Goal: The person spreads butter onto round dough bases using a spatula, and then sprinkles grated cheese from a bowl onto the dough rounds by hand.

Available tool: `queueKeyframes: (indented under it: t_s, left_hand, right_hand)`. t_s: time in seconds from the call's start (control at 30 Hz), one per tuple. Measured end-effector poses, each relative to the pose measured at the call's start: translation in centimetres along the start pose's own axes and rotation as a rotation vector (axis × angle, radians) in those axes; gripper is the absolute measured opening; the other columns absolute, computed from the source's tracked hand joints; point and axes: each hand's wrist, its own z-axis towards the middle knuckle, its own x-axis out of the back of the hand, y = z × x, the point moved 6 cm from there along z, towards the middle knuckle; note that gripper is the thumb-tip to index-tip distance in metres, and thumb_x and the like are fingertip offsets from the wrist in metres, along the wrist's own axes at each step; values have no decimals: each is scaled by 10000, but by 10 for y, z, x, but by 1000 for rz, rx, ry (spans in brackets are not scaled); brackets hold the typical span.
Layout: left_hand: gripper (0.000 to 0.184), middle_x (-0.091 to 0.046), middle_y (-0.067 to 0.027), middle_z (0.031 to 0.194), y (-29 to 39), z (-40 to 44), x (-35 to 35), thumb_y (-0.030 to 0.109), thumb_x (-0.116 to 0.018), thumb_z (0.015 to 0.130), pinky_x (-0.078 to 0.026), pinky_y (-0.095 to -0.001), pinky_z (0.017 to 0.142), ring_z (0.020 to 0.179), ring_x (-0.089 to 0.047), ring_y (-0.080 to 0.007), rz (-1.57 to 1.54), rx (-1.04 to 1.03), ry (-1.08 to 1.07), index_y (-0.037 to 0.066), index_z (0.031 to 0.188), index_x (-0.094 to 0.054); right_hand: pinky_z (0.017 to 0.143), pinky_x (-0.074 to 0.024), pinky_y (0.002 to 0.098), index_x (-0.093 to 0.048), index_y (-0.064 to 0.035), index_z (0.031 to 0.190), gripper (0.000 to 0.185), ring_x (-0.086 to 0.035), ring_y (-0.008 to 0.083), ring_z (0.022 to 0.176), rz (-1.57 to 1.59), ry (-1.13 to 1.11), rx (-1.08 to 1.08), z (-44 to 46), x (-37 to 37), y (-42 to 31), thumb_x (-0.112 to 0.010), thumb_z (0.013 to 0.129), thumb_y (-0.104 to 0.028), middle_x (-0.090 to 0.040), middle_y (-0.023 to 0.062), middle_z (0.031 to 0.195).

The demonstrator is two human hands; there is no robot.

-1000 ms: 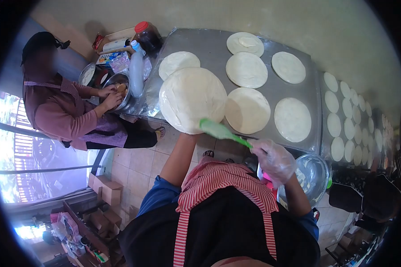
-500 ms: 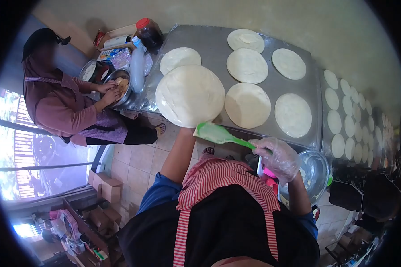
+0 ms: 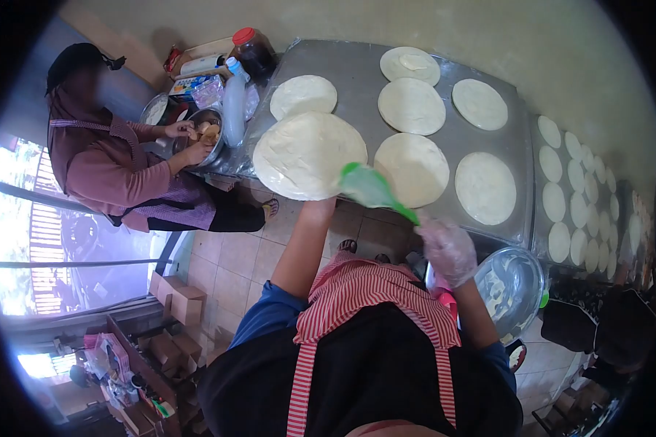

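The metal table [image 3: 357, 80] bears flat pale discs [image 3: 486, 188]; at its near edge a larger-looking disc [image 3: 306, 156] rests over the left forearm [image 3: 306, 244], probably propped from beneath to leave its top reachable, though the left hand is hidden, its grip untellable. The gloved right hand [image 3: 450, 250] grasps the green spatula [image 3: 368, 186] by its handle, likely for reach, blade at the disc's rim.

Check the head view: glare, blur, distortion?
Head view, rim: strong fisheye, corners black, far discs at right squeezed and soft. Head view, left: bright opening washed out, little detail beyond. Head view, middle: right hand and spatula slightly smeared, probably motion; big disc clear enough to show surface ridges.
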Motion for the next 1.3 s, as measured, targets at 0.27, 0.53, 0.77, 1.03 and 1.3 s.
queueKeyframes:
  t_s: [0.27, 0.53, 0.77, 1.03, 1.3]
  left_hand:
    - [585, -530, -89, 1228, 6, -8, 7, 556, -375, 897, -463, -433, 909, 1109, -525, -252, 52, -32, 44, 112, 1269, -457]
    - [591, -543, -88, 1214, -1, 14, 11, 565, -376, 893, -467, -434, 903, 1099, -534, -250, 100, -9, 72, 111, 1259, -470]
    - [597, -554, -88, 1202, 41, 94, 33, 573, -377, 890, -470, -434, 897, 1090, -541, -248, 105, 0, 38, 109, 1251, -482]
    - [604, -567, -87, 1189, 104, 316, -3, 582, -377, 886, -473, -435, 891, 1080, -549, -246, 99, 41, -122, 107, 1241, -495]
    - [611, -580, -86, 1175, 67, 439, -20, 591, -378, 883, -477, -435, 884, 1070, -557, -244, 97, 191, -233, 105, 1231, -508]
  right_hand:
    - [447, -481, 327, -587, -228, 1135, 341, -577, 184, 549, -167, -90, 63, -8, 2, 15, -625, 802, -165, -556, 15, 705]
    - [485, -497, 331, -549, -218, 1191, 413, -599, 199, 603, -157, -158, 132, 27, -33, -27, -616, 787, -166, -569, 16, 741]
    - [510, -474, 387, -591, -185, 1106, 288, -584, 265, 612, -240, -183, -242, 23, -28, 31, -598, 818, -181, -553, 67, 727]
    - [512, -441, 413, -596, -123, 1034, 253, -558, 317, 592, -191, 60, -476, 56, -50, 29, -623, 790, -62, -536, 127, 710]
    - [582, -475, 404, -589, -97, 1002, 228, -611, 300, 695, -202, 120, -734, 46, -63, 11, -643, 786, -48, -623, 128, 788]
